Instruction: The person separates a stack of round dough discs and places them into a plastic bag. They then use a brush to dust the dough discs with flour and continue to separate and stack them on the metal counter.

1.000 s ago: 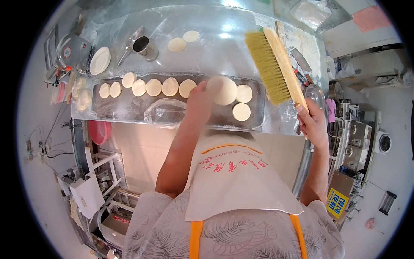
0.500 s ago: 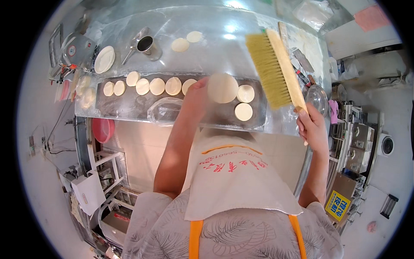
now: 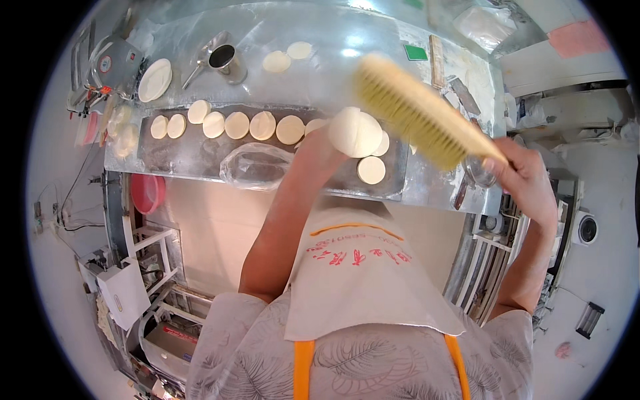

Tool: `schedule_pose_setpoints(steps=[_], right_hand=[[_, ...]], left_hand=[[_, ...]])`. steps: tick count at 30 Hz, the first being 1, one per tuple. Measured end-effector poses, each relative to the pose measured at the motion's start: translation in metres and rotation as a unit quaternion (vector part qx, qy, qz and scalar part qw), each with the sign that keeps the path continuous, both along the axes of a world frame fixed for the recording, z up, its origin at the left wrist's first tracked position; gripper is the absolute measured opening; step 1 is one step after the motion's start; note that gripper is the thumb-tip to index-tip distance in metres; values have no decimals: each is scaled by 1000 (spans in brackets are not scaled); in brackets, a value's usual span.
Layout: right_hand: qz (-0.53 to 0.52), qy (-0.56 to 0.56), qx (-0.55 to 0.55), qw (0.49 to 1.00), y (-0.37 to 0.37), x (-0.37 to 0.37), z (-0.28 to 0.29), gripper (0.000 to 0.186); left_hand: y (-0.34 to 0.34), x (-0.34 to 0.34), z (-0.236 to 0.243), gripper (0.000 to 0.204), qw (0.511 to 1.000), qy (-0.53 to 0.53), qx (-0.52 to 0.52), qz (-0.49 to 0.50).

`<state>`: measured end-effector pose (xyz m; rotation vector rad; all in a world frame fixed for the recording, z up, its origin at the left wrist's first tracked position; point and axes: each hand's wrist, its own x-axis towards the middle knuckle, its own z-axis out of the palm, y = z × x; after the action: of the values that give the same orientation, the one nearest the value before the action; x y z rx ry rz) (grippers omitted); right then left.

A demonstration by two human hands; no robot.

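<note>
My left hand (image 3: 320, 143) holds up a round flat disc of pale dough (image 3: 355, 131) above the dark tray (image 3: 200, 157). My right hand (image 3: 523, 175) grips the wooden handle of a long brush with yellow bristles (image 3: 417, 110), held tilted just right of the lifted disc. A row of several flat dough discs (image 3: 237, 125) lies along the tray, and another disc (image 3: 371, 170) lies below the lifted one.
A clear plastic bag (image 3: 257, 167) lies on the tray. On the floured metal table (image 3: 333, 47) stand a metal cup with a handle (image 3: 223, 59), a white plate (image 3: 155, 79) and two more dough discs (image 3: 288, 57). A red basin (image 3: 148, 193) sits below the table edge.
The brush has swung down and left, closer to the lifted dough disc. My left hand still holds the disc up in about the same spot.
</note>
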<state>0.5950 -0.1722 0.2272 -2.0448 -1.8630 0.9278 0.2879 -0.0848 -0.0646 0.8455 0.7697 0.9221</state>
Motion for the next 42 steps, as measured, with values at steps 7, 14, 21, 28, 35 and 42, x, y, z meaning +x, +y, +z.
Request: schedule_pose_setpoints(steps=[7,14,21,28,35,42], right_hand=[[5,-59,-15,998,20,-3,-4,32],[17,-27,-8,999,29,1,-10,30],[58,-16,-22,998,30,9,-12,34],[66,31,10,997,28,6,-12,33],[-51,24,23,998,27,14,0,32],[-30,63,-7,998,13,22,2,42]], left_hand=[[-5,0,7,30,999,37,25,-2],[4,-5,-20,31,997,55,56,-15],[6,-7,-12,32,994,75,73,-36],[11,-7,1,31,995,78,20,-59],[9,-4,-39,31,997,-46,-25,56],[-1,11,-15,34,990,-129,-14,53]])
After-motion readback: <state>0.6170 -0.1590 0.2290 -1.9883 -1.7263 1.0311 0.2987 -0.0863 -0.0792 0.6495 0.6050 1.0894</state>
